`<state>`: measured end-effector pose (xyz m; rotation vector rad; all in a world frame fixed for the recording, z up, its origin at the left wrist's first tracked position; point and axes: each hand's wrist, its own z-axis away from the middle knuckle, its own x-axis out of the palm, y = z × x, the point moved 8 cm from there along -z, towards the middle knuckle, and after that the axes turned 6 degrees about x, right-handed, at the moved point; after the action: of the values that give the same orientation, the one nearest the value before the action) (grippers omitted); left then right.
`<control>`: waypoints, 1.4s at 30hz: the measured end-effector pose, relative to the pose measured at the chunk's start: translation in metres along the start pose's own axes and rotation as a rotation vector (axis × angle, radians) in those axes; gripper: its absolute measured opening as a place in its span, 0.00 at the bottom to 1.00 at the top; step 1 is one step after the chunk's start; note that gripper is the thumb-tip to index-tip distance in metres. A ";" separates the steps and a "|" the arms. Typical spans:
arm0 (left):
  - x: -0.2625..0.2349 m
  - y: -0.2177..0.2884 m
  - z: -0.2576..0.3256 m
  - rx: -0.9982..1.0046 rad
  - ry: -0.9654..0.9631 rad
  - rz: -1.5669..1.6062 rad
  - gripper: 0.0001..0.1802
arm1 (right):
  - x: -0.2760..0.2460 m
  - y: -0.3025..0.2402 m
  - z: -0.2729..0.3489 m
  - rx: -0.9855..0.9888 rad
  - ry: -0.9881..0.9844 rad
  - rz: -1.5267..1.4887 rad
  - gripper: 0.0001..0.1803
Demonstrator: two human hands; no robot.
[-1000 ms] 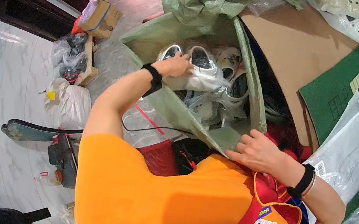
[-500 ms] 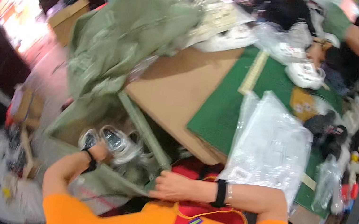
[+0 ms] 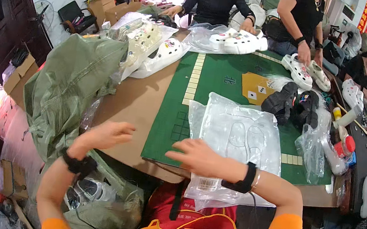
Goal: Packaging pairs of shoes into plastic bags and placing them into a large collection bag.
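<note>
My left hand hovers empty over the brown cardboard table edge, fingers apart, beside a large green woven sack. My right hand is raised with spread fingers above the green mat, just left of a stack of clear plastic bags. It holds nothing. Both wrists wear black bands. White clogs lie in the open sack below the table by my left arm.
Across the table, people handle white clogs. Black clogs, more bagged white clogs, and bottles with red caps sit on the table. Cardboard boxes stand at left.
I have looked up from the sack to the table. Both hands have let go of the sack and the white clog and risen empty over the table edge.
</note>
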<state>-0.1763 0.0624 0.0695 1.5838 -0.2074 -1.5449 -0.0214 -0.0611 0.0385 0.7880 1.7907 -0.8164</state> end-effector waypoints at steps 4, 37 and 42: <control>0.068 0.030 -0.084 0.188 -0.240 -0.199 0.23 | -0.016 0.078 0.053 0.300 -0.007 0.125 0.30; 0.101 0.049 -0.221 0.264 0.384 -0.759 0.07 | -0.038 0.068 0.225 0.659 -0.048 -0.219 0.35; 0.074 0.056 -0.208 0.383 0.597 -0.842 0.09 | -0.004 0.056 0.229 0.698 -0.164 -0.072 0.39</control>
<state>0.0453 0.0765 0.0183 2.5647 0.6042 -1.5718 0.1402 -0.2160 -0.0352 1.0590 1.3879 -1.5456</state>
